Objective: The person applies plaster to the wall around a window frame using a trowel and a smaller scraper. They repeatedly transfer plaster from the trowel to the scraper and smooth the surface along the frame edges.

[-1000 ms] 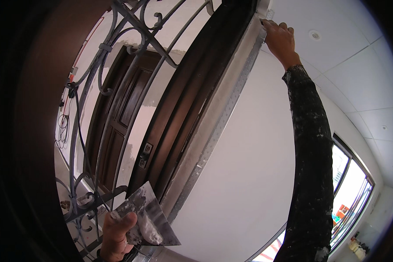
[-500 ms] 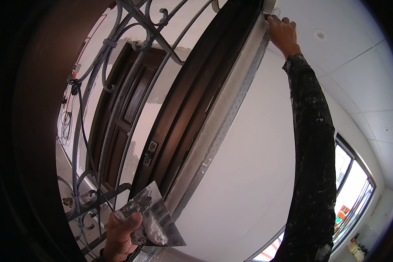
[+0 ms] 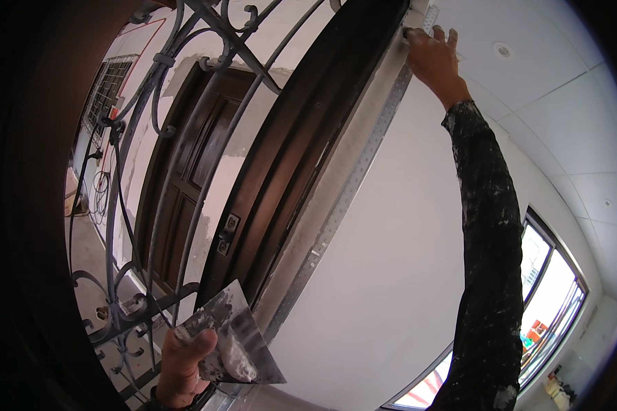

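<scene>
right hand (image 3: 433, 60) lower, seemingly gripping bead (image 3: 363, 164)

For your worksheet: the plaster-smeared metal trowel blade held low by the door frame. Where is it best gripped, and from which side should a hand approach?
Grip the trowel blade at its narrow lower-left end, where the left hand already clasps it, probably around a hidden handle. Come from below and the left: the flat blade fans out up and rightward, its face carries wet plaster, and its thin edges offer no safe hold.
</scene>
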The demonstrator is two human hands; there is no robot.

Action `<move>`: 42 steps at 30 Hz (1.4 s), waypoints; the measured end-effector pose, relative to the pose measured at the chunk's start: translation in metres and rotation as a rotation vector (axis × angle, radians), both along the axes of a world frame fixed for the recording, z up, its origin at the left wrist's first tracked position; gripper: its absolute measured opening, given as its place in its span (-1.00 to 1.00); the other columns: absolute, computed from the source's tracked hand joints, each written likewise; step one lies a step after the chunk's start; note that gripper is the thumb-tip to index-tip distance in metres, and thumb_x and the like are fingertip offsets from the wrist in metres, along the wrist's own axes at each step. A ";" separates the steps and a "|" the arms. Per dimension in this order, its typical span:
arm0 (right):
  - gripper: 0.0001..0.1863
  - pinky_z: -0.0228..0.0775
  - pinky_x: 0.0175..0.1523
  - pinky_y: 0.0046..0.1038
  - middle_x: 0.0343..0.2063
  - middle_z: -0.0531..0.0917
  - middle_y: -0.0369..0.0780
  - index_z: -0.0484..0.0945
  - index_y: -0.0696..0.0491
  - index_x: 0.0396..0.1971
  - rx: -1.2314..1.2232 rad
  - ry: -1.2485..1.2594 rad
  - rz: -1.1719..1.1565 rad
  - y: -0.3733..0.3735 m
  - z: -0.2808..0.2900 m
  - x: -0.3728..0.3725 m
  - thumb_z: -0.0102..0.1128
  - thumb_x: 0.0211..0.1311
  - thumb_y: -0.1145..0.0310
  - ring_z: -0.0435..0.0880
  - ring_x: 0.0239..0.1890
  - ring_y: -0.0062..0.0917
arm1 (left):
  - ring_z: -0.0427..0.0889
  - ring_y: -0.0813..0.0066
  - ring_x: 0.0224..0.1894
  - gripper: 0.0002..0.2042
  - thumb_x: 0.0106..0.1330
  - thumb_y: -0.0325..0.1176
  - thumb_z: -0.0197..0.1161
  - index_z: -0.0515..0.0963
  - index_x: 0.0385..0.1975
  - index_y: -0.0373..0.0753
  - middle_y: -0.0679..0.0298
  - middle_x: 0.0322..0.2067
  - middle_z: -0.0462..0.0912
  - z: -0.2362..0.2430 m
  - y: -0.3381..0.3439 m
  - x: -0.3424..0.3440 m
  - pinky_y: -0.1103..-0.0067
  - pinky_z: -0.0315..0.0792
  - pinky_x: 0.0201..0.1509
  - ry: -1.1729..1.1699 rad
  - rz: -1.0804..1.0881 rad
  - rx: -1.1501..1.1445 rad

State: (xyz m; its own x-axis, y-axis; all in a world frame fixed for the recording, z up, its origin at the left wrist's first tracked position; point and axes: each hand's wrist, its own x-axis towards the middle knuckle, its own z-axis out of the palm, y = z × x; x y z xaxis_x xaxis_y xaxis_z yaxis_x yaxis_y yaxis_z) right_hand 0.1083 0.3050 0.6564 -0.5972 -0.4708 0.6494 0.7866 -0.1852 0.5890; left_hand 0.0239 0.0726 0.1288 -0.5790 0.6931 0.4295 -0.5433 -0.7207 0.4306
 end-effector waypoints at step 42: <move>-0.63 0.05 0.37 0.19 0.01 0.66 -0.19 0.52 0.00 0.11 0.106 -0.084 0.180 0.003 0.026 0.034 -0.02 0.32 0.47 0.54 0.14 -0.20 | 0.69 0.27 -0.06 -0.56 0.25 -0.42 0.35 0.45 0.12 -0.34 0.13 -0.06 0.66 0.004 -0.009 0.001 0.30 0.59 0.05 -0.010 -0.044 -0.008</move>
